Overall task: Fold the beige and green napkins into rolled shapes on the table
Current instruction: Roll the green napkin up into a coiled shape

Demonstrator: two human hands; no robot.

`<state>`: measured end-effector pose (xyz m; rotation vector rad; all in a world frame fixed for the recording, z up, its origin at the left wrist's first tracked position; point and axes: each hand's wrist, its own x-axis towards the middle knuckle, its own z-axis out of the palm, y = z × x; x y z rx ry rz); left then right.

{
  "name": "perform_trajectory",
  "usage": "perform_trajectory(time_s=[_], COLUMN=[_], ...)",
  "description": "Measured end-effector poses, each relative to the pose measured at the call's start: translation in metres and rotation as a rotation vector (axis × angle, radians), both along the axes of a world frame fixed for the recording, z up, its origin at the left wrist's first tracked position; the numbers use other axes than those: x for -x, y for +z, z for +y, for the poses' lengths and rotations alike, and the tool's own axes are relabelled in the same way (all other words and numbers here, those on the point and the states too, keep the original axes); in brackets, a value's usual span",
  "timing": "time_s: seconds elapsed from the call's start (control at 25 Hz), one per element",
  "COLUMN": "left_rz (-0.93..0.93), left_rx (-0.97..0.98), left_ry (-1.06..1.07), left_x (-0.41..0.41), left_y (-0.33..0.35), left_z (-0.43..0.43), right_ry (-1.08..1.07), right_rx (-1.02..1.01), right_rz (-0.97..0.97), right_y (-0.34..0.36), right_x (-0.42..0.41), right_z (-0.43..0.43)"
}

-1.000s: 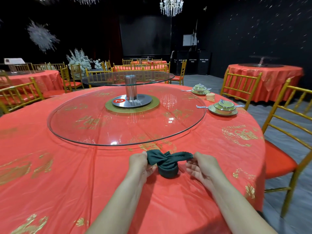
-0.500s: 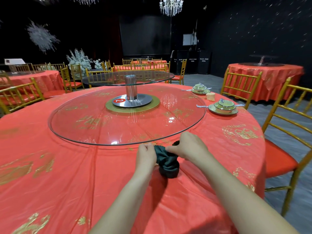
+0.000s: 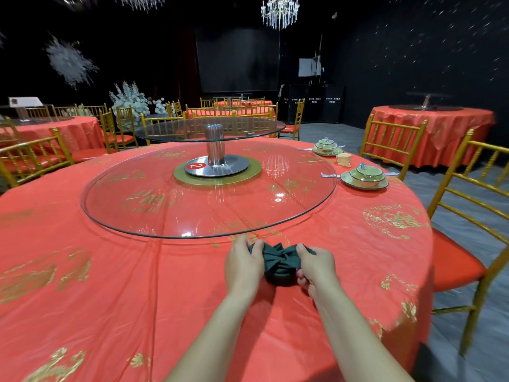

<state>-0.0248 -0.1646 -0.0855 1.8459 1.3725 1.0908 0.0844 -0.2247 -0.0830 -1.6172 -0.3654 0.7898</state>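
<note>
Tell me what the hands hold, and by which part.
The green napkin: left hand pinches its left upper fold, right hand its right upper fold.

I log this site as a banquet hall. Evidence: round tables (image 3: pixel 429 133) in red-and-gold cloths, the near table (image 3: pixel 82 271) carrying a glass lazy Susan (image 3: pixel 137 194) (numbered 2 at its hub), gilt banquet chairs (image 3: pixel 454 260), a crystal chandelier (image 3: pixel 280 11), white flower arrangements (image 3: pixel 129 96), laid covered bowls (image 3: pixel 369 172), black star-speckled walls (image 3: pixel 413 51).

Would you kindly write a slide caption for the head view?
Left hand and right hand grip a dark green rolled cloth napkin on the red tablecloth.
</note>
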Motion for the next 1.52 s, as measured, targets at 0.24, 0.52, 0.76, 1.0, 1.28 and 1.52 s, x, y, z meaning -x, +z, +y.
perform_trajectory(time_s=[0.24, 0.52, 0.76, 1.0, 1.28, 1.52], left_rz=[0.282, 0.748, 0.409, 0.264, 0.601, 0.457], left_rx=[-0.097, -0.155, -0.514, -0.403, -0.187, -0.096], left_ry=[0.041, -0.029, -0.136, -0.437, -0.592, -0.582], left_x=[0.010, -0.003, 0.004, -0.005, 0.005, 0.002], left_y=[-0.011, -0.014, -0.015, 0.007, -0.020, -0.026], left_z=[0.010, 0.000, 0.007, -0.001, -0.005, -0.011], right_ry=[0.055, 0.120, 0.081, 0.092, 0.127, 0.368], right_rx=[0.303, 0.463, 0.249, 0.141, 0.336, 0.437], right_rz=[-0.834, -1.087, -0.869, -0.745, -0.912, -0.997], right_y=[-0.015, -0.021, -0.021, -0.014, -0.017, 0.000], right_x=[-0.018, -0.007, -0.013, -0.022, -0.028, -0.027], right_z=[-0.015, -0.009, -0.006, 0.000, -0.013, 0.002])
